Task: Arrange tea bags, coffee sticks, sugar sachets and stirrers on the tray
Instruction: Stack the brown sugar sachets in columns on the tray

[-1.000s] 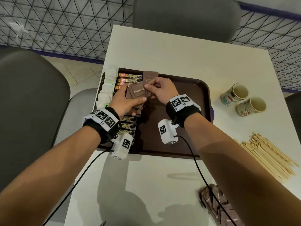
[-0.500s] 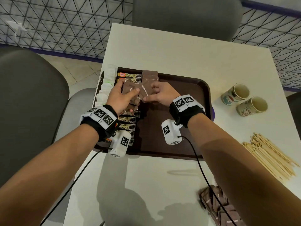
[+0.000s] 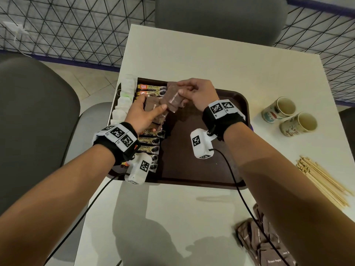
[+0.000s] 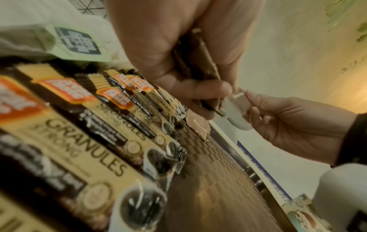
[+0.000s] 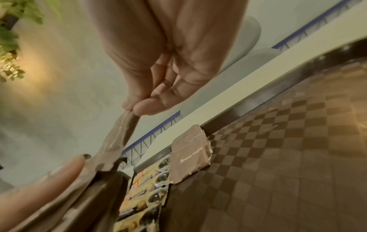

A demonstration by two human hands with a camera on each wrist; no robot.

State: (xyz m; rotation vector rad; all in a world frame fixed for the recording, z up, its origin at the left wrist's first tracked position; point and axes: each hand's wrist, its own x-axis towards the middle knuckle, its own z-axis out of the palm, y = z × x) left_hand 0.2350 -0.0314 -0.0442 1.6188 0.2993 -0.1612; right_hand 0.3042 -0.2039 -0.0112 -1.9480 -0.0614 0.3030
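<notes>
My left hand (image 3: 153, 116) grips a stack of brown sugar sachets (image 3: 153, 108) above the left part of the dark brown tray (image 3: 201, 169). My right hand (image 3: 180, 89) pinches the top corner of one sachet (image 3: 172, 99) that still overlaps the stack. The right wrist view shows that pinch (image 5: 135, 108) on the hanging sachet (image 5: 123, 133). One more sachet (image 3: 171, 85) lies flat at the tray's far edge. Coffee sticks (image 3: 149, 89) lie in a column on the tray's left side, with white tea bags (image 3: 124, 96) along the left rim. Wooden stirrers (image 3: 322, 181) lie on the table to the right.
Two paper cups (image 3: 278, 110) lie on their sides right of the tray. A loose pile of brown sachets (image 3: 269, 246) lies near the table's front right, under my right forearm. Grey chairs (image 3: 34, 112) stand on the left and at the far side.
My right hand has drawn one sachet up and toward the far side, off the stack. The left hand has come slightly back toward me with the stack.
</notes>
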